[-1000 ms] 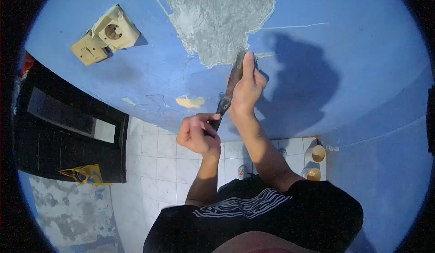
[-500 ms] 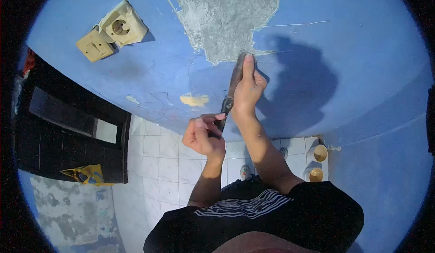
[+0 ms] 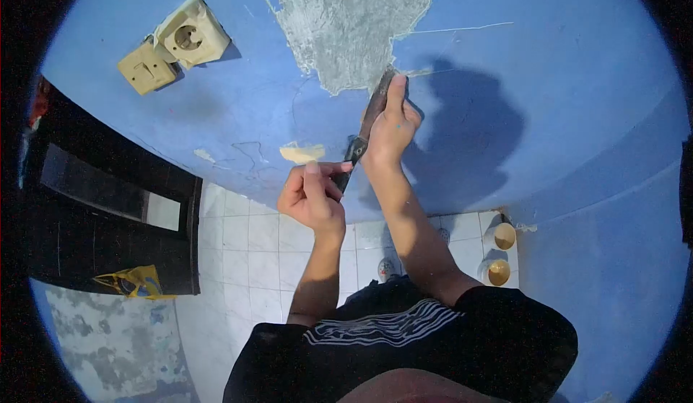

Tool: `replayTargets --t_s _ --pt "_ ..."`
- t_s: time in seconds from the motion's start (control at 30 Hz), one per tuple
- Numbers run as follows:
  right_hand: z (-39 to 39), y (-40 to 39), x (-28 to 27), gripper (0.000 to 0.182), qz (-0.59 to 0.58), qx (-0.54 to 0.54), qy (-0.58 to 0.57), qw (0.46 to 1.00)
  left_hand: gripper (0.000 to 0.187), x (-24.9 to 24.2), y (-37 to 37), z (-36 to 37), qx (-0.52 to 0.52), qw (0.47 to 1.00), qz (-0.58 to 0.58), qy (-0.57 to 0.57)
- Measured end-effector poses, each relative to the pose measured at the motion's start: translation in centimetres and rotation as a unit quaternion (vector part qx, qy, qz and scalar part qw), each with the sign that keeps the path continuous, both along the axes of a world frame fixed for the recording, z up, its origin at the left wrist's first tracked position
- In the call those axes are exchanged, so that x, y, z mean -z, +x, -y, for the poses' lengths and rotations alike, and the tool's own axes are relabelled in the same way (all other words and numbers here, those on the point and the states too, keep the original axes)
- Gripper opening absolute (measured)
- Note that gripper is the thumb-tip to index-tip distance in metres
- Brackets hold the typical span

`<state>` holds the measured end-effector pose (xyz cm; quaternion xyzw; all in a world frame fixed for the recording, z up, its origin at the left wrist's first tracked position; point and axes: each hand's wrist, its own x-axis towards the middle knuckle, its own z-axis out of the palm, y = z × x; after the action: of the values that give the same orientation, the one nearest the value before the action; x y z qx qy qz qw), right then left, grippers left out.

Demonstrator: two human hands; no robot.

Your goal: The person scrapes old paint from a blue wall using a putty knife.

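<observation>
A long scraping tool (image 3: 375, 107) with a rusty brown blade and a black handle leans diagonally against the blue wall (image 3: 317, 114). Its tip touches the lower edge of a bare grey patch (image 3: 354, 28). My left hand (image 3: 312, 195) is closed round the black handle at the lower end. Higher up, my right hand (image 3: 390, 132) grips the blade, its thumb lying along it near the tip. A small cream patch (image 3: 302, 152) shows on the wall just above my left hand.
A socket (image 3: 190, 36) and a switch (image 3: 146, 68) are at the upper left. Below them is a dark wooden frame (image 3: 79, 237) with a yellow bag (image 3: 141, 282). Two containers (image 3: 503, 236) (image 3: 497, 272) stand on the white tiled floor (image 3: 263, 269).
The view has shifted slightly, so the wall marks sit a little higher and further left. Both hands keep their hold on the tool, whose tip remains near the patch's lower edge.
</observation>
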<state>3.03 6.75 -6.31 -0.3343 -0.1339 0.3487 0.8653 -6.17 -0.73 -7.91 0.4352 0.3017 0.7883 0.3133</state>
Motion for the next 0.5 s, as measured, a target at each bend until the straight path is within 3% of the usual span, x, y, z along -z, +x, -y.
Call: replayTargets --t_s 0.13,0.2,0.23,0.27,0.33,0.37,0.43,0.5 --pt "-0.6 -1.5 1.2 0.047 0.085 0.005 0.001 0.996 0.039 0.4 -0.2 -0.3 -0.025 0.999 -0.008 0.025" --pt "0.5 -0.4 0.1 0.043 0.079 -0.065 0.046 0.994 0.039 -1.0 -0.3 -1.7 -0.052 0.996 -0.026 0.062" --pt "1.4 -0.7 -0.6 0.042 0.08 -0.086 0.003 0.993 0.038 -2.5 -0.8 -1.2 -0.001 0.999 0.051 -0.007" --pt "1.7 -0.8 -0.4 0.042 0.082 -0.087 0.006 0.993 0.038 -2.4 -0.8 -1.0 -0.001 0.999 0.053 -0.004" --pt "1.8 -1.0 1.0 0.041 0.049 -0.087 0.009 0.995 0.035 -1.4 -1.1 -0.7 -0.011 0.997 -0.078 -0.009" --pt "1.7 -0.9 1.6 0.039 0.054 -0.095 0.019 0.994 0.027 -0.1 -1.7 -0.6 0.051 0.995 -0.069 0.052" --pt "1.2 -0.9 2.4 0.038 0.059 -0.087 0.022 0.994 0.022 1.1 -2.1 -1.1 0.086 0.989 -0.078 0.095" --pt "0.8 -1.1 3.1 0.038 0.083 -0.061 -0.011 0.995 0.019 2.0 -2.8 -1.5 0.191 0.97 -0.083 0.122"
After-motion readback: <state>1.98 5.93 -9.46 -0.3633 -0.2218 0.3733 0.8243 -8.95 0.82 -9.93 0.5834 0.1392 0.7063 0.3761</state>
